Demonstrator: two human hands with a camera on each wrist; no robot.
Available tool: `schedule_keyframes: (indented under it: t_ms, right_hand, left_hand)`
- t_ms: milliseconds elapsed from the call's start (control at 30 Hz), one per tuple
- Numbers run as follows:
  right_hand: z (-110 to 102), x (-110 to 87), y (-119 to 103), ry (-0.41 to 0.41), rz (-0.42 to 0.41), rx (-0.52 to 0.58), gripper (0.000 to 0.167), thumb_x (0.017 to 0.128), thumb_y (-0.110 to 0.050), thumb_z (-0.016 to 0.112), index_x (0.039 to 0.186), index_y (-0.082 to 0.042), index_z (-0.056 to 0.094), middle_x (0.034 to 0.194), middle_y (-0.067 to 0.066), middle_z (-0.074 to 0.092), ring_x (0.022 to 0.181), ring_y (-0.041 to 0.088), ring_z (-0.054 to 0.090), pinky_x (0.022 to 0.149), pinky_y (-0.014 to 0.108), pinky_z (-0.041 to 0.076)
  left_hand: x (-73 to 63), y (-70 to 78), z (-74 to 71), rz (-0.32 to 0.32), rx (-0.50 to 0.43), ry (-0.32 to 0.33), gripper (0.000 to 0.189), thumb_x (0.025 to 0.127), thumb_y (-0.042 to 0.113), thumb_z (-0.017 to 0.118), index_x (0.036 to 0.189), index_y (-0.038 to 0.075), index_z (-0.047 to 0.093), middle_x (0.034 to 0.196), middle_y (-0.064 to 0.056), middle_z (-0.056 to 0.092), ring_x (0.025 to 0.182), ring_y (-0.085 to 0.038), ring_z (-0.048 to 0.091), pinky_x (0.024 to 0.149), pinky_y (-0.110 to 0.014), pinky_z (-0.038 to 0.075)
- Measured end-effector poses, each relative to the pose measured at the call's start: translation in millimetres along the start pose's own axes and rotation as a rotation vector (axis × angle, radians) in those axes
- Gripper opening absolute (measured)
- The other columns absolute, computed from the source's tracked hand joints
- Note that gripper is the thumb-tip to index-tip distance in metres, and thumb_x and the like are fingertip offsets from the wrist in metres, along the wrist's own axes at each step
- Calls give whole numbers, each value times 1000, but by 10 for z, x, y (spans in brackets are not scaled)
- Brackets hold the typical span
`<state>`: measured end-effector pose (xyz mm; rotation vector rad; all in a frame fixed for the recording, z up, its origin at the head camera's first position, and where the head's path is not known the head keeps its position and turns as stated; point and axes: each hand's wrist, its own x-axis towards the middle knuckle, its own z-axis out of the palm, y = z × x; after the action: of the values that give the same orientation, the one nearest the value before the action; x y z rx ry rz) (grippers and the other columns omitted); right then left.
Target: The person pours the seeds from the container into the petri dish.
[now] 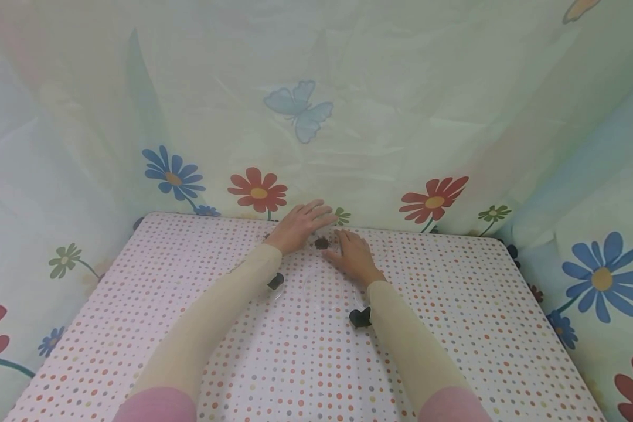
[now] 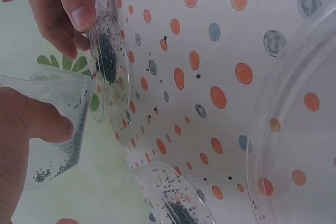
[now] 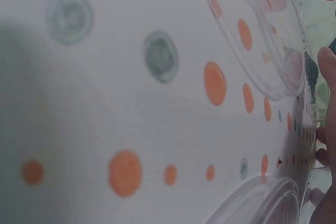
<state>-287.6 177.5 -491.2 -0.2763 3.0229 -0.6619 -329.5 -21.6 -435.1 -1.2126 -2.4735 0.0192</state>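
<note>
My left hand reaches over the far edge of the table. In the left wrist view it grips a clear plastic cup with dark granules along its side, thumb on the outside. Beside the cup sits a clear shallow dish holding a dark granule pile. My right hand is at that dish's right side, thumb near the rim and fingers loosely extended; whether they press it cannot be made out. Another clear dish with dark granules stands to the left.
Loose dark granules dot the spotted table cover. Nearer me lies a large clear dish. Another clear dish shows low in the right wrist view. A flower-printed curtain rises behind the table.
</note>
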Motion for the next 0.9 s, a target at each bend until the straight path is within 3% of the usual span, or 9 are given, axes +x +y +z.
schedule_keyframes:
  t_ms: [733, 900]
  right_hand:
    - [-7, -9, -18, -1, 2, 13, 78, 93, -59, 51, 151, -11, 30, 157, 14, 31, 147, 33, 24, 122, 55, 12]
    - [-7, -5, -18, -21, 27, 8, 81, 92, -61, 49, 152, -13, 28, 158, 12, 29, 149, 32, 21, 122, 54, 11]
  left_hand:
    - [-10, 0, -9, -7, 0, 7, 68, 89, 1, 64, 147, 30, 40, 152, 3, 41, 147, -20, 28, 117, -40, 34]
    - [-30, -26, 26, -41, -67, 29, 68, 87, 0, 65, 145, 28, 43, 152, 3, 41, 147, -21, 27, 116, -41, 35]
